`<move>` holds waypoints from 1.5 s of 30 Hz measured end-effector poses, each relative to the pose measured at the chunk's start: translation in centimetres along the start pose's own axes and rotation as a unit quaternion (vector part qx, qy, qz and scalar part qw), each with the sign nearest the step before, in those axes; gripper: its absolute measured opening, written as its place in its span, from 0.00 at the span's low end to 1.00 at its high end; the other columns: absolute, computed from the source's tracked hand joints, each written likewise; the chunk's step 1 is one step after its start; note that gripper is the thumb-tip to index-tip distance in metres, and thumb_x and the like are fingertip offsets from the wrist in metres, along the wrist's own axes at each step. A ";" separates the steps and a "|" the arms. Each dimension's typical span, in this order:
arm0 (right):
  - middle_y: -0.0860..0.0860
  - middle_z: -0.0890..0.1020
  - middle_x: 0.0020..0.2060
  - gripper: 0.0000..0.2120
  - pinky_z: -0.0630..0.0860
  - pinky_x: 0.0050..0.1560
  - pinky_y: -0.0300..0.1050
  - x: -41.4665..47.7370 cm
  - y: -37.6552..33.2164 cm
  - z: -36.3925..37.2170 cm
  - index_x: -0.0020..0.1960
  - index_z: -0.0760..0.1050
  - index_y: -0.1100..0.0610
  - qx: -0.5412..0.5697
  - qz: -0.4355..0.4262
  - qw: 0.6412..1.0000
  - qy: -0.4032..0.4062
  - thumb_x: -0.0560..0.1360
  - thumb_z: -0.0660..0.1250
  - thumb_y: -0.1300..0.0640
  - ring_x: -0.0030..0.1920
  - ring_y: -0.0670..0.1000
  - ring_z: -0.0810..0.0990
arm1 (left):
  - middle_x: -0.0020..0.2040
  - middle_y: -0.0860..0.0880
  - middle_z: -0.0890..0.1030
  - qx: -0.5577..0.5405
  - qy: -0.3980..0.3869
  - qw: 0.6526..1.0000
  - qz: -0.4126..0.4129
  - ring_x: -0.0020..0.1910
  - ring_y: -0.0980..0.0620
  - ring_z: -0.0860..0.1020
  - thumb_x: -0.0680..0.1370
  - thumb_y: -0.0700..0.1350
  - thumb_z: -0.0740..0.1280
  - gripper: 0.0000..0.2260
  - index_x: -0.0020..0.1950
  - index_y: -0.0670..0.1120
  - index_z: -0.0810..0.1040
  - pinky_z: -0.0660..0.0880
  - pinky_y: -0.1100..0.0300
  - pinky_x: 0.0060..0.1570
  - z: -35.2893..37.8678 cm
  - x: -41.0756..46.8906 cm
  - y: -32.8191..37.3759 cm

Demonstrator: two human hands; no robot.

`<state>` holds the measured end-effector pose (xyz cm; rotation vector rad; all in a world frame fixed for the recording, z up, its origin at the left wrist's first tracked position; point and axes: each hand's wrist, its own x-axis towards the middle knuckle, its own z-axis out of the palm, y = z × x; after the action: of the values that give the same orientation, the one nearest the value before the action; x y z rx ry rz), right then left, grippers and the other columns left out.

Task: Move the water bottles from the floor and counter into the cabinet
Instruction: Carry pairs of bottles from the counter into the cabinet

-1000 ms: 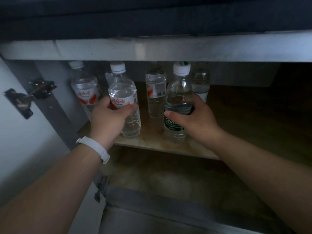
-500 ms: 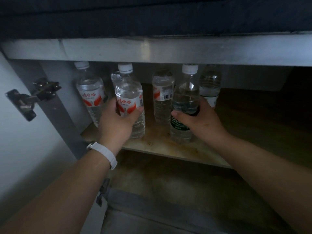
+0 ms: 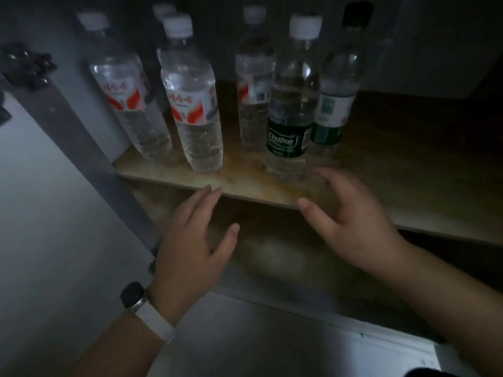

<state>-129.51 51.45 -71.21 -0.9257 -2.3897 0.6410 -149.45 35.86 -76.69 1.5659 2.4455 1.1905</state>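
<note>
Both hands empty, fingers spread: left hand and right hand hover just off the shelf front edge. Bottles stand upright near the shelf's left end. Pull straight back, low, clear of the front bottles; then fetch any left.

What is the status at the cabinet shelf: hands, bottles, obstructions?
Left hand open, empty. Right hand open, empty. Clear plastic water bottles upright on wooden cabinet shelf. Nothing obstructing.
</note>
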 end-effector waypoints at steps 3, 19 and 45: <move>0.49 0.74 0.66 0.26 0.64 0.60 0.40 -1.6 0.4 0.4 0.70 0.70 0.51 -0.112 -0.092 0.989 -0.008 0.77 0.60 0.38 0.64 0.45 0.68 | 0.74 0.44 0.74 0.107 -0.010 0.992 0.073 0.73 0.43 0.72 0.79 0.57 0.65 0.27 0.75 0.46 0.74 0.71 0.45 0.69 0.0 -1.4 -0.1; 0.57 0.79 0.61 0.25 0.73 0.56 0.54 -6.9 -9.3 -9.1 0.64 0.77 0.56 -0.163 -0.120 0.962 -0.182 0.75 0.61 0.42 0.60 0.60 0.75 | 0.67 0.41 0.79 0.259 -0.168 0.950 0.052 0.65 0.36 0.78 0.78 0.54 0.63 0.23 0.68 0.45 0.80 0.73 0.37 0.64 -14.5 -6.0 12.8; 0.53 0.77 0.65 0.27 0.69 0.66 0.54 -5.6 -31.8 -48.0 0.68 0.74 0.53 -0.276 -0.022 0.957 -0.087 0.76 0.57 0.39 0.65 0.58 0.75 | 0.65 0.43 0.82 0.165 -0.132 0.941 0.264 0.66 0.39 0.77 0.79 0.52 0.63 0.20 0.66 0.45 0.82 0.75 0.42 0.63 -38.0 7.2 43.1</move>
<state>-112.60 38.26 -17.50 -1.0618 -2.8041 0.0219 -134.11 28.33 -21.41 2.4010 2.1956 0.5406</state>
